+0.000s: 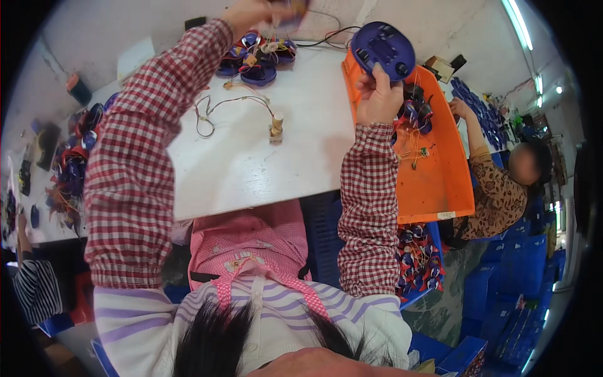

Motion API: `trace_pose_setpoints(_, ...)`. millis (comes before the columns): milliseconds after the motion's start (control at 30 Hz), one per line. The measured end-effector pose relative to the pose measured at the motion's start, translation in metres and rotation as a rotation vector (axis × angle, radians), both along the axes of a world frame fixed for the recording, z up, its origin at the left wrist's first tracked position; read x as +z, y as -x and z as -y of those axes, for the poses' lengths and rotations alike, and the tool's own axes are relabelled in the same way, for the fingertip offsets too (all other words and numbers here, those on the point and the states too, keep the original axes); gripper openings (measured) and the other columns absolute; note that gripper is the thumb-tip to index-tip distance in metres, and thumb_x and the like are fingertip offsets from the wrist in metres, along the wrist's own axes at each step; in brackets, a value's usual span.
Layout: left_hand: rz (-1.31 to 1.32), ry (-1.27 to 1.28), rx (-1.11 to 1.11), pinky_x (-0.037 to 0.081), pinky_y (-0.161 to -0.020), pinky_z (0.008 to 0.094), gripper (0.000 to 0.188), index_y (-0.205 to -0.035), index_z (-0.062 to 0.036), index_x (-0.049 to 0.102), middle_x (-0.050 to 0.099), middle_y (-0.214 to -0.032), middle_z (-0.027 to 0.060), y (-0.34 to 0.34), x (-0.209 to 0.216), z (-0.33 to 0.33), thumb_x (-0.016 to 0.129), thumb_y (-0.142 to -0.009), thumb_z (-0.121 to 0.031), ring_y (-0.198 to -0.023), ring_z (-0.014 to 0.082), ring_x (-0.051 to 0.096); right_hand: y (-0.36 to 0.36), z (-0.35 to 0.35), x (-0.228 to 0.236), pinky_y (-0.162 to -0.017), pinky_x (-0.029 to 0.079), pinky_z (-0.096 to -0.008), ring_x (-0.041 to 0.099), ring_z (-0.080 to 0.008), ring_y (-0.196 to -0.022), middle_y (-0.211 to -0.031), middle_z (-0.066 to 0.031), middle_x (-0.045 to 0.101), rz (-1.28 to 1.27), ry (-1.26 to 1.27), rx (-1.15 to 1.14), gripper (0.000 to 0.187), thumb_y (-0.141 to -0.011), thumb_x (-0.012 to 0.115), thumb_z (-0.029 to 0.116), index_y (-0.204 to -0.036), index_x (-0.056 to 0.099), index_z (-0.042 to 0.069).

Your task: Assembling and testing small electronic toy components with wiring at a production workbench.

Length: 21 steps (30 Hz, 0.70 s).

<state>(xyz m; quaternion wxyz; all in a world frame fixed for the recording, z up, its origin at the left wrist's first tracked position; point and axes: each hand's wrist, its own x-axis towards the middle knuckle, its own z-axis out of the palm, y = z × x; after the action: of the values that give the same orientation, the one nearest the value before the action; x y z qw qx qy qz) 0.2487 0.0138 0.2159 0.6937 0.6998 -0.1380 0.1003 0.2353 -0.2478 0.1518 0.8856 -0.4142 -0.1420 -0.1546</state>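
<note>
My right hand pinches a dark purple oval plastic shell by its near edge, above the far end of the orange bin. My left hand is reached out to the far edge of the view. Its fingers close on a purple plastic part with wires, smeared by motion. Just below it, several purple assemblies with wires lie in a pile on the white table. A small cream cylindrical component with a thin cable lies mid-table, apart from both hands.
At the right stands the orange bin, holding wired purple parts. Beneath it a blue crate contains red and purple pieces. More parts cover the table at left. A co-worker sits at right; another person's striped sleeve shows at left.
</note>
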Motion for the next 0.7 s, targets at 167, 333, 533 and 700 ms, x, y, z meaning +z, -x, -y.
trace_pose_setpoints(167, 0.006, -0.078, -0.037, 0.045, -0.062, 0.0199, 0.039, -0.117, 0.0009, 0.053, 0.061, -0.096, 0.0087, 0.021, -0.022, 0.015, 0.062, -0.082, -0.012, -0.080, 0.0130, 0.058, 0.019, 0.010, 0.002, -0.045, 0.045, -0.0238, 0.052, -0.0120, -0.052, -0.077, -0.0093, 0.058, -0.005, -0.050, -0.007, 0.025, -0.081, 0.059, 0.007, -0.102, 0.046, 0.002)
trace_pose_setpoints(333, -0.087, -0.383, 0.086, 0.051, -0.072, 0.0264, 0.046, -0.119, -0.0043, 0.056, 0.060, -0.105, 0.0160, 0.044, -0.013, 0.014, 0.069, -0.077, -0.016, -0.089, 0.0216, 0.059, 0.034, 0.020, 0.006, -0.044, 0.043, -0.0202, 0.053, -0.0111, -0.051, -0.071, -0.0057, 0.059, 0.005, -0.052, 0.007, 0.018, -0.082, 0.061, 0.008, -0.096, 0.051, 0.003)
trace_pose_setpoints(533, 0.025, 0.078, 0.058, 0.051, -0.073, 0.0255, 0.047, -0.120, -0.0011, 0.053, 0.059, -0.108, 0.0142, 0.059, -0.010, 0.017, 0.068, -0.077, -0.012, -0.089, 0.0193, 0.059, 0.050, 0.043, 0.004, -0.044, 0.042, -0.0201, 0.053, -0.0113, -0.051, -0.072, -0.0057, 0.058, 0.055, -0.044, -0.051, 0.016, -0.083, 0.061, 0.008, -0.095, 0.052, 0.003)
trace_pose_setpoints(700, 0.698, -0.413, -0.176, 0.047, -0.067, 0.0202, 0.041, -0.120, 0.0012, 0.050, 0.062, -0.098, 0.0095, 0.058, -0.007, -0.002, 0.063, -0.084, -0.014, -0.085, 0.0141, 0.059, 0.046, 0.054, -0.002, -0.045, 0.041, -0.0198, 0.052, -0.0111, -0.054, -0.073, -0.0057, 0.058, 0.047, -0.019, -0.046, 0.014, -0.084, 0.061, 0.009, -0.094, 0.053, 0.003)
